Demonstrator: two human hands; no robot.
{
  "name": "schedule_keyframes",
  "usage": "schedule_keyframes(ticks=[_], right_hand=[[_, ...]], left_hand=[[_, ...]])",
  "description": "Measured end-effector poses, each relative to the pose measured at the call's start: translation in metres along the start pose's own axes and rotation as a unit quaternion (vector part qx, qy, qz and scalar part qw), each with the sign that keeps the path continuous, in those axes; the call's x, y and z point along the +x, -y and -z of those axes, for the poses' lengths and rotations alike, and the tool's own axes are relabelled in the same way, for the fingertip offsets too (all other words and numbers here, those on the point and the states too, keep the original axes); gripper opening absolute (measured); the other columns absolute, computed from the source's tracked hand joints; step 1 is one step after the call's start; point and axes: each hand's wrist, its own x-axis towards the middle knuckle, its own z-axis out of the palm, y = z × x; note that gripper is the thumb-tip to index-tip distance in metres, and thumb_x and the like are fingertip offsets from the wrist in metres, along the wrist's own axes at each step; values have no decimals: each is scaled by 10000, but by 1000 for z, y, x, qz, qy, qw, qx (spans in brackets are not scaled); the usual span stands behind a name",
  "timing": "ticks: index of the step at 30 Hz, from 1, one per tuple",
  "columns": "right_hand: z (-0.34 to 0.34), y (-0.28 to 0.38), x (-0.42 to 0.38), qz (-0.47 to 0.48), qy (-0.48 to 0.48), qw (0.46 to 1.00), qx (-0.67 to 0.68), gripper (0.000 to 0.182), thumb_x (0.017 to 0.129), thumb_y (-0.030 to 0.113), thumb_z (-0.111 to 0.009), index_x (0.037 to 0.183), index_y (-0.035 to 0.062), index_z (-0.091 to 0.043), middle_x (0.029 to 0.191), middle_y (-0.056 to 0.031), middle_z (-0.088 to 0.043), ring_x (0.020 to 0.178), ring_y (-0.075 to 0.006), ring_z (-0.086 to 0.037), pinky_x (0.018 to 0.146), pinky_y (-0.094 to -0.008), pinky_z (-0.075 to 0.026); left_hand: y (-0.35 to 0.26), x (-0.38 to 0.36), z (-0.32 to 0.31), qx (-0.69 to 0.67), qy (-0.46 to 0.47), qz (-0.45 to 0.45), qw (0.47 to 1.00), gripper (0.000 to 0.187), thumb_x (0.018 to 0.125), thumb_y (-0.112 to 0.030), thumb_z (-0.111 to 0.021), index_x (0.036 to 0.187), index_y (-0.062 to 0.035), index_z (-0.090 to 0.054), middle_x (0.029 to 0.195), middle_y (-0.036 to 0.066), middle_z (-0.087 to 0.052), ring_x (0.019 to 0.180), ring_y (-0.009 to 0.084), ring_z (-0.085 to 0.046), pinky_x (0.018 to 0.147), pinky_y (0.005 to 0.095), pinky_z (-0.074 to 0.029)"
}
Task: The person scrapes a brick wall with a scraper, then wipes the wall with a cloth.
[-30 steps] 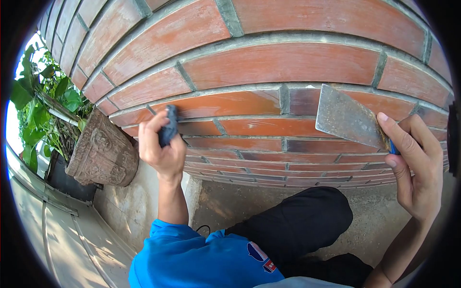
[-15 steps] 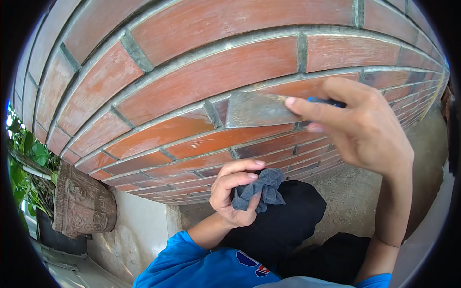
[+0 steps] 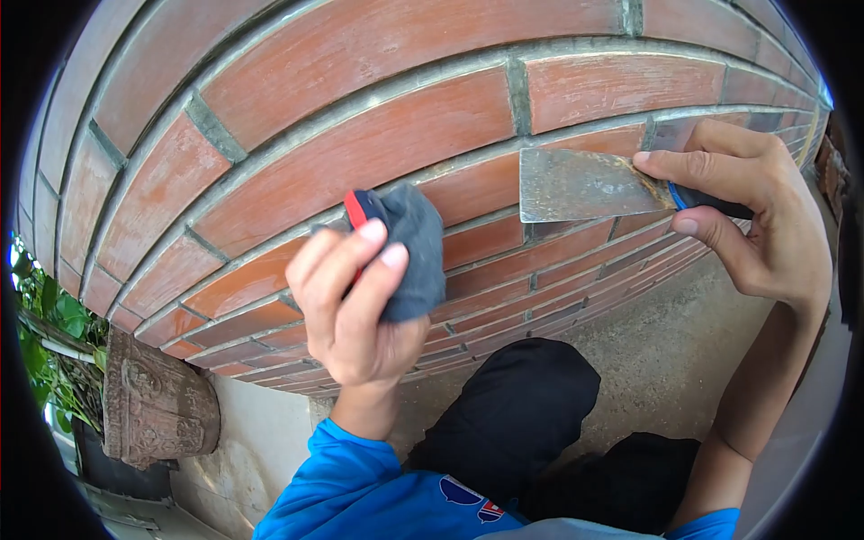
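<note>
My left hand (image 3: 346, 301) is closed around a crumpled dark grey cloth (image 3: 416, 247), raised in front of the brick wall (image 3: 360, 148). A red and navy edge shows at the top of the cloth. In my right hand (image 3: 765, 207) is a putty knife (image 3: 580, 186), pinched near where the blade meets its dark handle with a blue collar. The broad metal blade points left, its flat face toward me, with rust-brown stains by the handle. Behind the blade, some lower bricks look shiny and deeper orange than the dull, whitish-streaked ones above.
At the left stands a carved clay pot (image 3: 162, 400) with a leafy plant (image 3: 67, 315). My knee in black trousers (image 3: 513, 405) is close to the wall's foot, over a rough concrete floor (image 3: 661, 360). Pale tiles (image 3: 256, 432) lie beside the pot.
My left hand has risen up and left with the cloth, now showing its red edge. My right hand has shifted right with the putty knife.
</note>
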Motion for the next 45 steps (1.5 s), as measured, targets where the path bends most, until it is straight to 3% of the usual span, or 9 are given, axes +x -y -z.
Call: schedule_keyframes(ticks=[4,11,16,20,29,36,39,42,45], right_hand=[[20,5,-12,-37,15,999,0,532,831,416,-720,1158,-3,-698,813,-124,-641,691,-221,-600,603,-343,-437],[57,-35,-61,-107,-86,990,16,450,913,368,-651,1173,2,-666,913,-92,-653,807,-172,-618,725,-299,-472],[67,-26,-72,-224,-322,909,140,410,987,232,-622,1324,4,-576,832,19,-607,714,-47,-564,652,-193,-468],[60,-63,-83,-185,-518,810,204,267,1026,230,-559,1170,17,-631,790,26,-596,639,-51,-552,572,-203,-464],[68,-90,-129,-285,-703,614,218,232,1011,308,-568,890,114,-530,669,20,-494,517,-85,-508,423,-261,-445],[34,-133,-181,-422,-673,533,293,155,958,172,-621,971,18,-611,758,-47,-582,637,-158,-585,564,-351,-525],[17,-148,-197,-481,-650,488,328,147,945,144,-620,880,26,-559,721,-52,-533,583,-173,-546,478,-361,-486],[-3,-159,-222,-576,-592,504,250,142,916,146,-629,893,12,-589,747,-72,-552,589,-182,-553,488,-362,-493],[-29,-159,-259,-703,-446,544,104,150,876,142,-614,905,-5,-618,791,-96,-590,622,-187,-581,517,-356,-512]], left_hand=[[-1,6,-49,-38,27,-49,998,410,495,68,-681,897,9,-731,938,141,-706,852,304,-655,742,387,-526],[-51,26,-125,-147,-3,-21,989,328,554,91,-696,860,-25,-702,875,93,-688,807,286,-641,719,366,-531],[-99,36,-177,-263,97,-52,959,346,581,85,-692,902,-42,-675,913,67,-662,859,278,-610,740,373,-520],[-142,46,-242,-335,159,-94,924,300,629,69,-694,901,-58,-680,917,73,-663,872,282,-607,763,378,-511],[-267,47,-350,-588,303,145,736,151,875,-43,-621,1004,-6,-689,830,116,-727,757,139,-687,684,306,-522],[-310,-23,-381,-724,270,474,421,194,864,-141,-661,987,3,-703,826,50,-698,736,136,-624,700,322,-493],[-315,-64,-377,-601,461,400,517,265,828,-161,-660,1045,-18,-714,903,123,-728,819,222,-687,769,376,-528],[-306,-77,-333,-446,576,0,685,328,805,-175,-649,1093,-34,-717,1017,187,-725,980,318,-701,861,427,-545],[-305,-83,-302,-336,665,-245,620,315,796,-122,-647,1091,-37,-720,1094,184,-711,1078,339,-671,903,409,-551]])
